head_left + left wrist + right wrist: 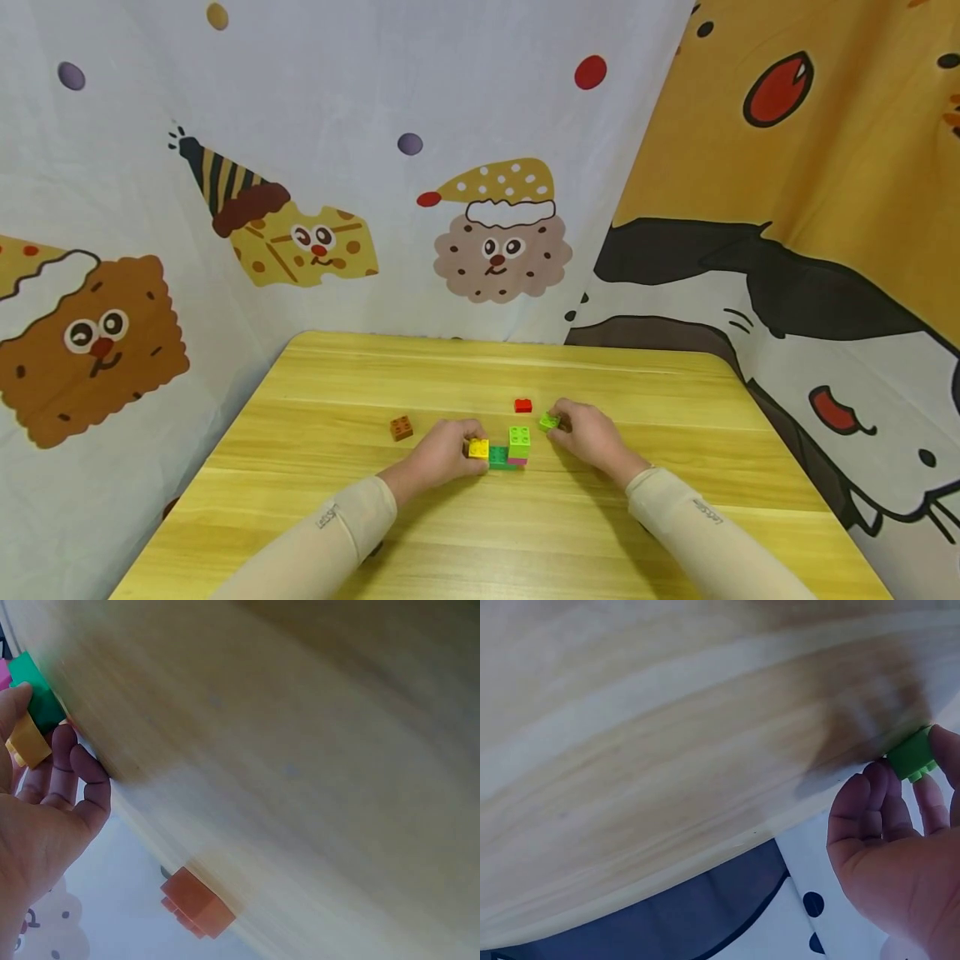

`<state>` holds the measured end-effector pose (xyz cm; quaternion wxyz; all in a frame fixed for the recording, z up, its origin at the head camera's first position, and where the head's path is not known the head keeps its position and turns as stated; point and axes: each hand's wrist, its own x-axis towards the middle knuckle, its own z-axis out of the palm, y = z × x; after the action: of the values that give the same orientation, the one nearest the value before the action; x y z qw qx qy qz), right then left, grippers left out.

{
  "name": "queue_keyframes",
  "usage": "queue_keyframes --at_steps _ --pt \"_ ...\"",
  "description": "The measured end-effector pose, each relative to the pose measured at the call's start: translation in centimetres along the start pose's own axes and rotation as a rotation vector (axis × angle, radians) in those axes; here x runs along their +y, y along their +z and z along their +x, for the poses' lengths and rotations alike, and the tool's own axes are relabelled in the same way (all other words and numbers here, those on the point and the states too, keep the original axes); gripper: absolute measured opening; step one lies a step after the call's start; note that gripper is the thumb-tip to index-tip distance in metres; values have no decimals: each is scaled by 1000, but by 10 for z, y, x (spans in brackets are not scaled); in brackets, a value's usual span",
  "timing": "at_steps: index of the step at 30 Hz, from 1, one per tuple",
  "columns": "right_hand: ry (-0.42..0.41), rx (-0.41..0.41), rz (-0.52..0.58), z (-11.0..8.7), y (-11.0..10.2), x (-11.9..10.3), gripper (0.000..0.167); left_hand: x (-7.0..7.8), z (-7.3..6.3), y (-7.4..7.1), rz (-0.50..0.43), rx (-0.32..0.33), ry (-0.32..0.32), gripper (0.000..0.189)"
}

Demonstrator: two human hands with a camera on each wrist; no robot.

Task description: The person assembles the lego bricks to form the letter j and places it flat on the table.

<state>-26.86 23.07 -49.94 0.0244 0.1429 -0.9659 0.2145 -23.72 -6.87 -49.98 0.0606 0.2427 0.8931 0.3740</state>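
Note:
My left hand (442,450) holds the left end of a small toy-brick build, thumb and fingers about its yellow brick (478,450). That brick is beside the dark green brick (498,456), also seen in the left wrist view as a green block (39,697). At the build's right end, a lime green brick (519,438) tops a thin magenta layer (517,461). To the right of the build, my right hand (594,437) pinches a separate lime green brick (548,422) between thumb and fingers. In the right wrist view this brick (910,757) is close to the tabletop.
A red brick (522,406) lies behind the build. Left of my left hand is an orange-brown brick (401,428), also visible in the left wrist view. The wooden table (637,383) ends at printed cloths (337,108) behind and on both sides.

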Motion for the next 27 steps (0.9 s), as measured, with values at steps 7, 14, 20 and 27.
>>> queue_keyframes --at_steps 7,14,20,27 --pt "75 -28 181 1 0 1 27 0 0 0 6 -4 -8 24" --pt "148 -124 513 -2 -9 -17 36 -2 1 1 17 4 5 24" --pt "140 -208 765 -4 -18 -31 45 -1 1 0 17 9 21 25" --pt "53 -186 738 -8 -22 -38 39 0 1 0 9 7 29 25"
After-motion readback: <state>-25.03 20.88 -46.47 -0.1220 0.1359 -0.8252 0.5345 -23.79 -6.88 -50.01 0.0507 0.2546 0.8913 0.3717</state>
